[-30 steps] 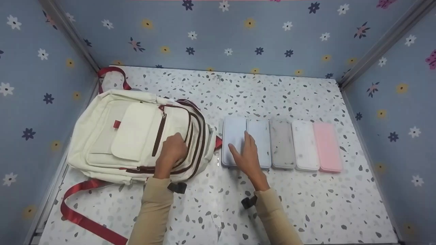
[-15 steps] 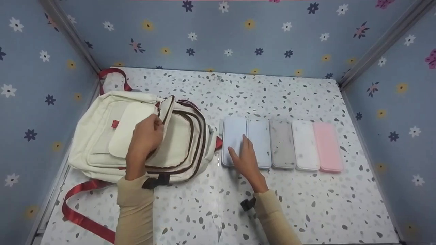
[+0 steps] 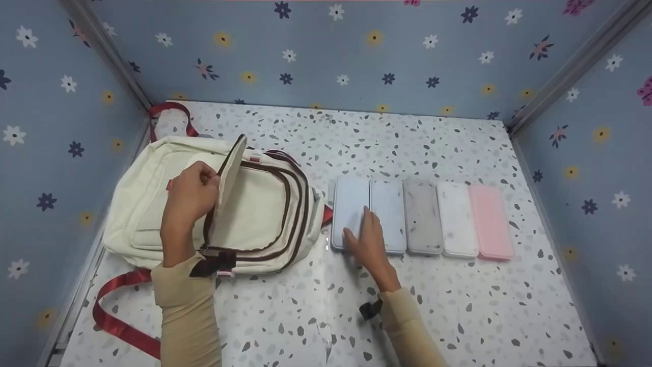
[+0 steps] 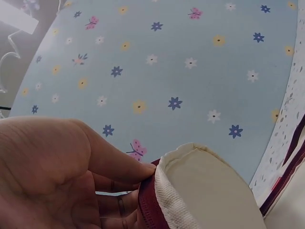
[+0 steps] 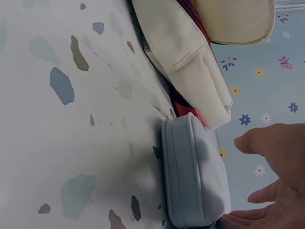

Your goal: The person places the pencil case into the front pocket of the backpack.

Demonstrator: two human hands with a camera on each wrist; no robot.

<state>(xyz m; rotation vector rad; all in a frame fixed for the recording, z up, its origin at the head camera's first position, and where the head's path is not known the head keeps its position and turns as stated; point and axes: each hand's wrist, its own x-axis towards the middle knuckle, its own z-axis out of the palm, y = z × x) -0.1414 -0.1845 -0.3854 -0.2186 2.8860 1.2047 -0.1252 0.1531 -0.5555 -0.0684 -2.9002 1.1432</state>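
Observation:
A cream backpack (image 3: 127,199) with dark red trim lies on the left of the table, its front pocket unzipped. My left hand (image 3: 189,196) pinches the edge of the pocket flap (image 3: 229,178) and holds it raised, which bares the cream pocket inside (image 3: 254,211). In the left wrist view, thumb and fingers grip the flap's dark red edging (image 4: 151,205). My right hand (image 3: 370,242) is held over a light blue case (image 3: 349,201), fingers spread and relaxed. The right wrist view shows the case (image 5: 183,176) near the backpack's end, the hand beside its top.
Right of the first case stand a second light blue case (image 3: 389,219), a grey case (image 3: 423,216), a white case (image 3: 457,219) and a pink case (image 3: 490,221) in a row. A red strap (image 3: 119,326) lies at the front left. Flower-patterned walls (image 3: 316,56) enclose the speckled table (image 3: 305,326).
My left hand has moved left from the pocket's right side, lifting the flap and folding it back, so the pocket has opened. The right hand has barely moved.

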